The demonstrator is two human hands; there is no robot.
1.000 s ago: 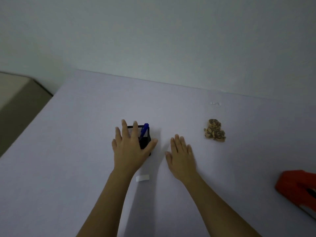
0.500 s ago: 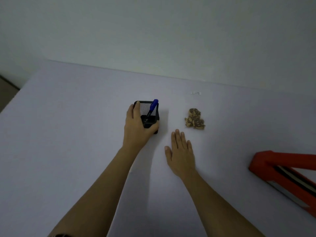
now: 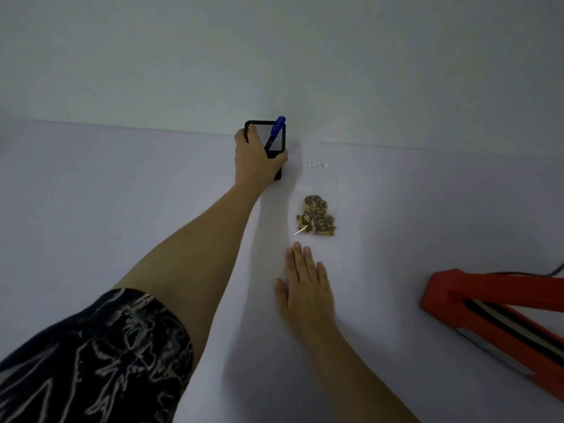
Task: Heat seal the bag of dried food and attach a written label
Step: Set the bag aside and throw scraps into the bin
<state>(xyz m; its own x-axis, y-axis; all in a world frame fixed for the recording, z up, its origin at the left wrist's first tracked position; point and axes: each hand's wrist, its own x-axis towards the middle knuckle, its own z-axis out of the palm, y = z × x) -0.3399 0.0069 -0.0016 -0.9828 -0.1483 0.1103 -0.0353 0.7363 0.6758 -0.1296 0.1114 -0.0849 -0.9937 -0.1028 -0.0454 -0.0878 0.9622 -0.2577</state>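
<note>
A clear bag of brown dried food lies flat on the white table, with a small white label near its far end. My left hand grips a black mesh pen holder with a blue pen in it, near the table's far edge. Just short of the bag, my right hand rests flat on the table with fingers straight. A red heat sealer sits at the right, its arm raised.
The wall runs right behind the table's far edge. A dark cable leads off from the heat sealer at the right edge. My patterned dark sleeve fills the lower left corner.
My left hand closed around the pen holder and pushed it away toward the far edge of the table. The right hand stayed flat in front of the bag.
</note>
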